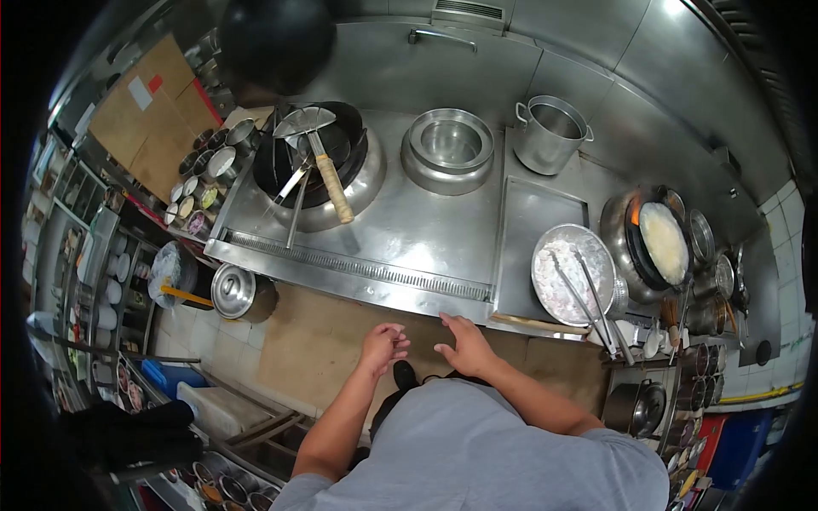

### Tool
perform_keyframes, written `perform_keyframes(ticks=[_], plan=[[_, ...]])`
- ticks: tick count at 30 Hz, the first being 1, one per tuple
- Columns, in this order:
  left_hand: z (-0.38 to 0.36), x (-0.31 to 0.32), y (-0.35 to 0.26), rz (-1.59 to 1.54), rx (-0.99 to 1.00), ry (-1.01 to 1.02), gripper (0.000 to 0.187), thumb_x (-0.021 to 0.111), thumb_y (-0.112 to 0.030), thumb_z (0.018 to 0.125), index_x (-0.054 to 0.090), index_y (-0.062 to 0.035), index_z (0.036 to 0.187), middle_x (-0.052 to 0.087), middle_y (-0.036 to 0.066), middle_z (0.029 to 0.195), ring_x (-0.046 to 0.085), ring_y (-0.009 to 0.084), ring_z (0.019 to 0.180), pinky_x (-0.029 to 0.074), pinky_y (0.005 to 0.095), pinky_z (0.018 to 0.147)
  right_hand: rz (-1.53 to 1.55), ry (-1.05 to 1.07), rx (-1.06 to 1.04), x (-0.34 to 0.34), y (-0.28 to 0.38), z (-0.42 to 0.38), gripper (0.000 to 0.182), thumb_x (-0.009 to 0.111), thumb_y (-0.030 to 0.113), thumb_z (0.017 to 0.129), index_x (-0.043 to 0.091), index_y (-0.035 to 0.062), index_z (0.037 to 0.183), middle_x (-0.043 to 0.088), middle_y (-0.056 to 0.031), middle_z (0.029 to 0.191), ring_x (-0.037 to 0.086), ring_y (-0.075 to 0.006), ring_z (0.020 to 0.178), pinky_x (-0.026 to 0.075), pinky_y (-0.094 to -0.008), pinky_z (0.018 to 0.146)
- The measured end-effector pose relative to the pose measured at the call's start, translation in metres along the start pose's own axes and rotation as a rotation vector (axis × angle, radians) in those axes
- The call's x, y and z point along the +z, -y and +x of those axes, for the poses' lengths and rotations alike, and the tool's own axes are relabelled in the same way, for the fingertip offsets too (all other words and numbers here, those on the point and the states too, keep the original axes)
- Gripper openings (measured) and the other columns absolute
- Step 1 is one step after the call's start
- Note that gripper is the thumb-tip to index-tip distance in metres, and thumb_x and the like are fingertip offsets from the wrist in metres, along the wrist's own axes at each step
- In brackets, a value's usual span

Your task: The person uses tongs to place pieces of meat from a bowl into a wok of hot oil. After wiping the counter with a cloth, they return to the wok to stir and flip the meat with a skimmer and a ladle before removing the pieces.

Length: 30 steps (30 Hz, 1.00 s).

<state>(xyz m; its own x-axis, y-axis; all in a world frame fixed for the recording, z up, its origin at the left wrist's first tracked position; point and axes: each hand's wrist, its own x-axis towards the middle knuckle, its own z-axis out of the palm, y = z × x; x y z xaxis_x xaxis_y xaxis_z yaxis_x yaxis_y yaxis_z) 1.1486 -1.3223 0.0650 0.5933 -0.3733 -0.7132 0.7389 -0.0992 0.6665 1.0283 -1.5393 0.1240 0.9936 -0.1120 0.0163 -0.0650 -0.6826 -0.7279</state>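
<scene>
My left hand (384, 347) is in front of my body, its fingers loosely bent with small gaps between them and nothing visible in them. Beside it, my right hand (466, 343) is held with thumb and fingers spread, and it is empty too. Both are close to the front edge of the steel stove counter (400, 255), apart from the cookware. On the right part of the counter stands a metal bowl of white powder (573, 272), with tongs (569, 285) resting across it. Behind that bowl, a pale round food (664, 244) fills a dark wok.
At the left, a strainer with a wrapped handle (333, 183) lies over a black wok (271, 175). A steel basin (447, 143) sits mid-counter, and a tall pot (552, 136) stands behind. Below left are a lidded pot (233, 291) and small ingredient containers (203, 200).
</scene>
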Motion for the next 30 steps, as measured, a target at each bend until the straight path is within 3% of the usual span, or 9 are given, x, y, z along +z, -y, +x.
perform_keyframes(ticks=[4,5,8,9,13,19,22,26,30], plan=[[0.022,-0.004,-0.046,-0.023,0.026,0.060,0.013,0.059,-0.016,0.102,0.065,-0.0063,0.108,0.064,0.005,0.093,0.071,0.0210,0.088,0.061,0.0380,0.073,0.193,-0.023,0.070,0.003,0.003,0.034,0.063,0.077,0.017,0.087,0.053,0.0002,0.143,0.065,-0.0209,0.115,0.064,-0.0366,0.104,0.053,-0.0428,0.092],[0.031,0.000,-0.057,-0.024,0.035,0.078,0.012,0.058,-0.015,0.102,0.065,-0.0055,0.106,0.063,0.005,0.091,0.071,0.0214,0.088,0.061,0.0380,0.073,0.241,-0.051,0.115,0.009,-0.009,0.042,0.055,0.074,0.013,0.090,0.056,0.0022,0.141,0.067,-0.0149,0.112,0.067,-0.0266,0.098,0.054,-0.0368,0.089],[0.058,0.023,-0.109,0.016,0.083,0.094,0.012,0.059,-0.014,0.101,0.065,-0.0046,0.104,0.062,0.005,0.089,0.072,0.0227,0.087,0.061,0.0382,0.074,0.652,0.018,0.452,0.006,-0.049,0.088,0.052,0.075,0.009,0.092,0.058,0.0046,0.141,0.070,-0.0080,0.114,0.065,-0.0161,0.101,0.054,-0.0327,0.093],[0.074,0.029,-0.126,-0.009,0.078,0.114,0.015,0.061,-0.016,0.101,0.064,-0.0036,0.109,0.063,0.007,0.094,0.072,0.0248,0.090,0.061,0.0380,0.075,0.727,0.012,0.429,0.004,-0.071,0.110,0.047,0.073,0.010,0.095,0.059,0.0054,0.140,0.070,-0.0060,0.115,0.065,-0.0141,0.104,0.054,-0.0328,0.094],[0.164,0.061,-0.204,-0.079,0.004,0.175,0.021,0.064,-0.019,0.098,0.062,-0.0044,0.113,0.061,0.010,0.109,0.068,0.0264,0.099,0.060,0.0428,0.085,1.096,-0.160,0.429,-0.055,-0.115,0.252,0.045,0.067,0.010,0.095,0.058,0.0031,0.139,0.071,-0.0047,0.111,0.066,-0.0152,0.104,0.053,-0.0318,0.093],[0.300,0.102,-0.299,-0.015,-0.082,0.014,0.026,0.062,-0.024,0.101,0.061,-0.0062,0.119,0.061,0.008,0.111,0.067,0.0249,0.097,0.058,0.0423,0.084,1.119,-0.381,0.461,-0.114,-0.241,0.505,0.047,0.072,0.020,0.095,0.057,0.0081,0.138,0.067,-0.0050,0.113,0.064,-0.0152,0.104,0.051,-0.0320,0.091],[0.345,0.103,-0.319,0.041,-0.112,-0.082,0.026,0.061,-0.025,0.102,0.061,-0.0071,0.120,0.061,0.006,0.106,0.066,0.0228,0.091,0.056,0.0412,0.076,0.869,-0.253,0.711,-0.114,-0.287,0.571,0.049,0.072,0.022,0.095,0.055,0.0073,0.139,0.066,-0.0100,0.120,0.062,-0.0203,0.113,0.047,-0.0388,0.100],[0.385,0.105,-0.335,0.130,-0.169,-0.192,0.020,0.060,-0.021,0.100,0.062,-0.0103,0.117,0.061,0.006,0.103,0.065,0.0225,0.085,0.053,0.0416,0.074,0.826,-0.428,0.930,-0.083,-0.317,0.614,0.027,0.063,0.017,0.098,0.066,0.0023,0.120,0.068,-0.0207,0.118,0.066,-0.0341,0.111,0.051,-0.0465,0.101],[0.422,0.119,-0.337,0.149,-0.177,-0.366,0.017,0.057,-0.020,0.100,0.067,-0.0081,0.106,0.067,0.009,0.094,0.066,0.0245,0.072,0.051,0.0438,0.062,2.264,0.371,0.415,-0.054,-0.293,0.601,0.028,0.052,0.017,0.102,0.067,-0.0062,0.107,0.071,-0.0223,0.106,0.070,-0.0368,0.100,0.058,-0.0514,0.094]])
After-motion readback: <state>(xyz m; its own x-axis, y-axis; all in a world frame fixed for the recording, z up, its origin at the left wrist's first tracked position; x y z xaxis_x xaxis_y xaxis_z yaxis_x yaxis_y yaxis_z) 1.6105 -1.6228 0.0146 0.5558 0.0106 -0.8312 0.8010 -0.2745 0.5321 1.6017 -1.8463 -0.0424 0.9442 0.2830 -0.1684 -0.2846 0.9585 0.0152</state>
